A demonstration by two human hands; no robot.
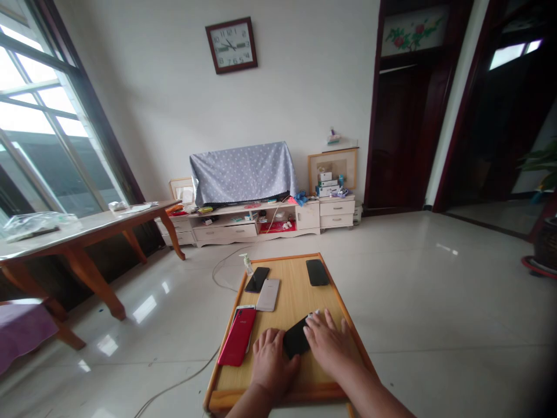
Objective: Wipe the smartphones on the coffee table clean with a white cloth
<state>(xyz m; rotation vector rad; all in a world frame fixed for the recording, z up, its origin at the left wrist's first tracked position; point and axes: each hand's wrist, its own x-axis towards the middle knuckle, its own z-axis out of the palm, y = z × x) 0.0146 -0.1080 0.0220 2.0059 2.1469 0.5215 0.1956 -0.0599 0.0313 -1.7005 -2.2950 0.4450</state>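
A wooden board with a raised orange-brown rim point(285, 395) lies on the tiled floor, carrying several smartphones. My left hand point(272, 363) and my right hand point(328, 342) press on a black phone point(296, 337) from either side, covering both its ends. A red phone point(237, 335) lies just left of my left hand. Farther up the board are a silver phone point(268, 295), a black phone point(256, 279) near the left rim and a black phone point(317, 272) at the far edge.
A small pump bottle point(248, 264) stands at the board's far left corner. White cables point(183, 377) trail across the glossy floor. To the left stands a long wooden table point(82, 241). A low cream cabinet point(243, 223) with a cloth-covered television stands by the far wall.
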